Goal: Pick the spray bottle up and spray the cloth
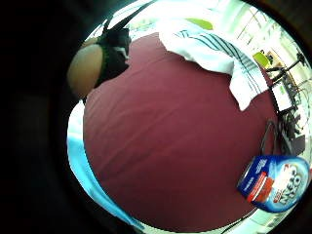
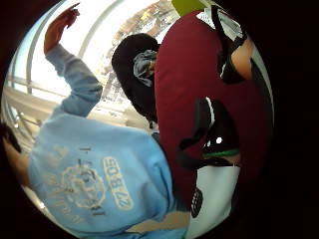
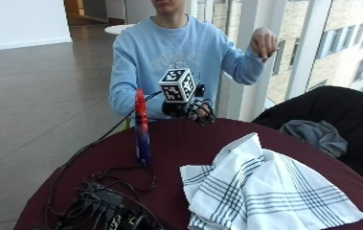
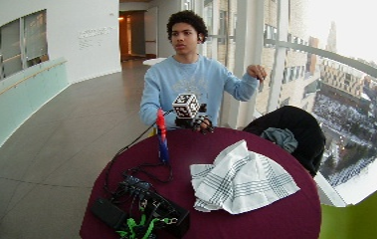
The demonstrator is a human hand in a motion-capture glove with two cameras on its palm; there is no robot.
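The spray bottle (image 3: 142, 127), with a red top and a blue body, stands upright on the round maroon table (image 3: 187, 143), left of the middle. It shows as a blue and red labelled bottle (image 1: 273, 183) in the little finger side palm view. A white cloth (image 3: 264, 191) with dark stripes lies crumpled on the table's right half and also appears as the cloth (image 1: 219, 53) in that palm view. My gloved right hand (image 3: 190, 109) hovers over the table's far edge, behind and to the right of the bottle. Its fingers hang loosely curled and hold nothing.
A tangle of cables and black boxes (image 3: 104, 203) lies on the table's front left, with one cable running past the bottle's base. A black chair (image 3: 334, 110) with a grey garment stands at the right. The person's bare left hand (image 3: 264, 42) is raised beside the window.
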